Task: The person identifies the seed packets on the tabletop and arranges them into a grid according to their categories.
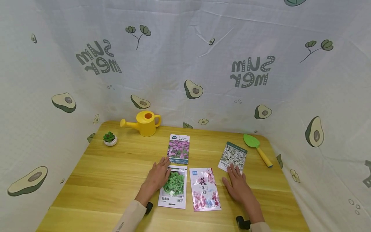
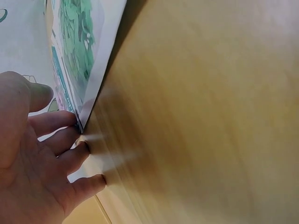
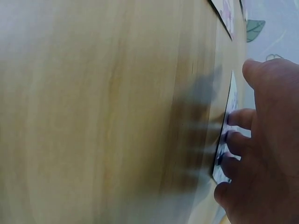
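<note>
My left hand (image 1: pixel 157 175) lies with fingers extended at the upper left corner of a seed packet with green leaves (image 1: pixel 174 187). Its fingertips reach the lower left corner of the purple-flower seed packet (image 1: pixel 178 149). In the left wrist view the fingers (image 2: pixel 58 123) are at the green packet's corner, thumb apart. My right hand (image 1: pixel 239 188) has its fingertips on the lower edge of the white-flower seed packet (image 1: pixel 233 157), which lies at a slant. Between the hands, a pink blossom seed packet (image 1: pixel 205 189) lies flat on the table.
A yellow watering can (image 1: pixel 146 124) stands at the back of the wooden table (image 1: pixel 95 180). Left of it sits a small potted succulent (image 1: pixel 109 139). A toy trowel (image 1: pixel 258 146) with green blade lies at the right. Patterned white cloth (image 1: pixel 174 64) hangs around the table.
</note>
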`<state>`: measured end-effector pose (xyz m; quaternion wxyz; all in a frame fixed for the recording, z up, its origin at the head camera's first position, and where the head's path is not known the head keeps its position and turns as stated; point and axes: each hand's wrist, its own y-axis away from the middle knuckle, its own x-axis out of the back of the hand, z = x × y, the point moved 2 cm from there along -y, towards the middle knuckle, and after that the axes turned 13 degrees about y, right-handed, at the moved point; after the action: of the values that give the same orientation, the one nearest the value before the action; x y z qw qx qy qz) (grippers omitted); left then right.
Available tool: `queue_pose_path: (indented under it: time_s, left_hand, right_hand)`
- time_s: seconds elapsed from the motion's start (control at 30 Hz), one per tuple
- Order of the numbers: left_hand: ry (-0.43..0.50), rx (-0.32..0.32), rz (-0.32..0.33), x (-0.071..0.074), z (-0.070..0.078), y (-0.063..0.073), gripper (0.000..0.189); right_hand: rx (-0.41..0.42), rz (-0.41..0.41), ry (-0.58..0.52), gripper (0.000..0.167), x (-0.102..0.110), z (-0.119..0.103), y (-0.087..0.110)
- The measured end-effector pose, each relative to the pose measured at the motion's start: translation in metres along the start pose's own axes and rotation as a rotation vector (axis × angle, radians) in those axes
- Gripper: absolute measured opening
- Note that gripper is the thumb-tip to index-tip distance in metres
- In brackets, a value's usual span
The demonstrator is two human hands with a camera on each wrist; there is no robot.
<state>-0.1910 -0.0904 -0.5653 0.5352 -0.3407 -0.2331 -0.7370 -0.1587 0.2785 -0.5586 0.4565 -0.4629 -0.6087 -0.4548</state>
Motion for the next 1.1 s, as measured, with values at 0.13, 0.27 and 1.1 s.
queue_pose_path:
  time_s: [0.13, 0.27, 1.1]
  left_hand:
    - [-0.003, 0.003, -0.009, 0.000, -0.001, 0.000, 0.046]
    - [-0.004, 0.003, -0.013, -0.001, -0.002, 0.000, 0.046]
    - [0.034, 0.035, -0.010, -0.002, 0.000, -0.001, 0.046]
  right_hand:
    - [0.007, 0.000, -0.011, 0.072, 0.000, -0.001, -0.003]
    - [0.012, 0.004, -0.024, 0.072, 0.000, -0.002, -0.005]
    - [-0.003, -0.024, -0.029, 0.067, 0.004, -0.011, -0.017]
